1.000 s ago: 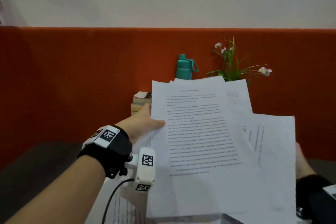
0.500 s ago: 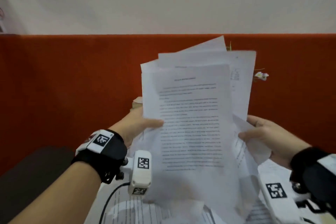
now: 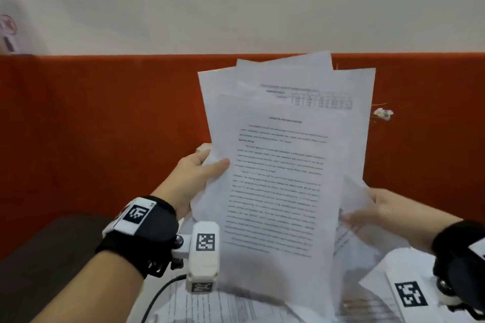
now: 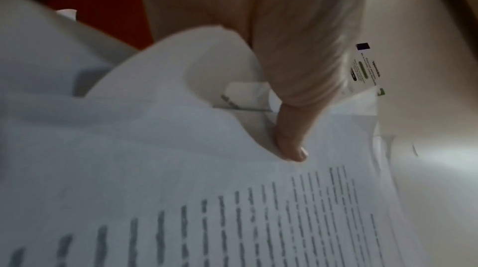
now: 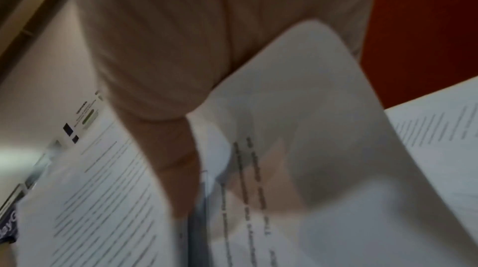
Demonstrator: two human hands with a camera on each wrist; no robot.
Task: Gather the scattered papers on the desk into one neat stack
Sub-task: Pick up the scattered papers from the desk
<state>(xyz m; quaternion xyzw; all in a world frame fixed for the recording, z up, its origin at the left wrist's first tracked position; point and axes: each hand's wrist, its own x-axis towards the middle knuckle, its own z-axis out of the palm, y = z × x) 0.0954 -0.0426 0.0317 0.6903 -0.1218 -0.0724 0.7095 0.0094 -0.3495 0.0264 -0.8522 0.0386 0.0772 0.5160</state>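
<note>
I hold a loose bundle of printed white papers (image 3: 283, 165) upright in front of me, the sheets fanned out unevenly at the top. My left hand (image 3: 202, 168) pinches the bundle's left edge, thumb (image 4: 289, 144) on the front page. My right hand (image 3: 378, 212) holds the right edge lower down, with a bent sheet (image 5: 297, 128) curling over its fingers. More printed sheets (image 3: 236, 304) lie flat on the desk below the bundle.
An orange partition (image 3: 105, 126) runs behind the desk under a pale wall. A small white flower (image 3: 383, 113) peeks out right of the papers. A dark surface (image 3: 39, 257) lies at lower left.
The bundle has been raised from a leaning spread to nearly upright. My right hand came up into view and took hold of its right edge. The bottle and plant are now hidden behind the papers.
</note>
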